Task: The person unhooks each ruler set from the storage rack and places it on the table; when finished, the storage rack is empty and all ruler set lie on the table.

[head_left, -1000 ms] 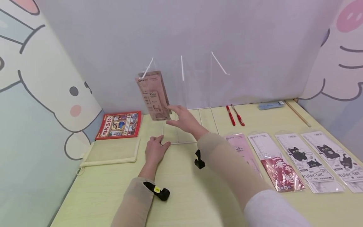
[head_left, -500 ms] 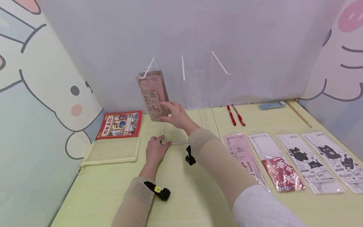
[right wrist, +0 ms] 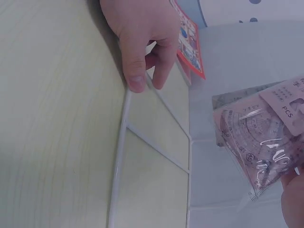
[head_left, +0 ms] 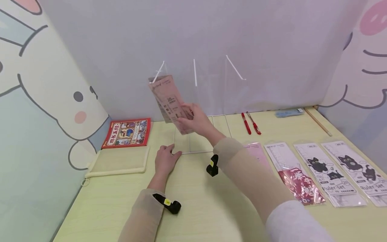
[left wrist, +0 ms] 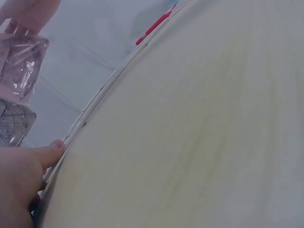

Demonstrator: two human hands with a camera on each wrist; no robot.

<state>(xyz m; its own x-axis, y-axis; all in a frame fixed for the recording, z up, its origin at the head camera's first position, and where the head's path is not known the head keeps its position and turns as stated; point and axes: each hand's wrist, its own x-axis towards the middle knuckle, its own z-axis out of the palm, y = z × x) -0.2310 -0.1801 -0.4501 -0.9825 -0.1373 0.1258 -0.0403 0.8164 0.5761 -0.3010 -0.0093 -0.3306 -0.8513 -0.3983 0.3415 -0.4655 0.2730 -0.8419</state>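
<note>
My right hand (head_left: 202, 121) pinches the lower right edge of a pink ruler set package (head_left: 167, 90). The package's top is at the left white hook (head_left: 159, 70) of a wire display rack, and its lower end tilts to the right. Behind it a greyish package (head_left: 165, 115) hangs at the same hook. Clear protractor shapes show through the pink package (right wrist: 249, 128) in the right wrist view. My left hand (head_left: 164, 159) holds the front left corner of the rack's white wire base (head_left: 198, 152), thumb on the rod (left wrist: 97, 99) in the left wrist view.
Two more hooks, one in the middle (head_left: 195, 72) and one at right (head_left: 235, 68), carry nothing. At right lie several ruler packages (head_left: 300, 183). Red pens (head_left: 246, 123), a blue packet (head_left: 289, 113) and a wooden stick (head_left: 318, 121) lie behind. A red book (head_left: 127, 133) and zip pouch (head_left: 119, 160) lie left.
My right hand reached left onto the pink package, gripped it and drew its lower end to the right, uncovering the greyish package behind. The left hand has stayed put.
</note>
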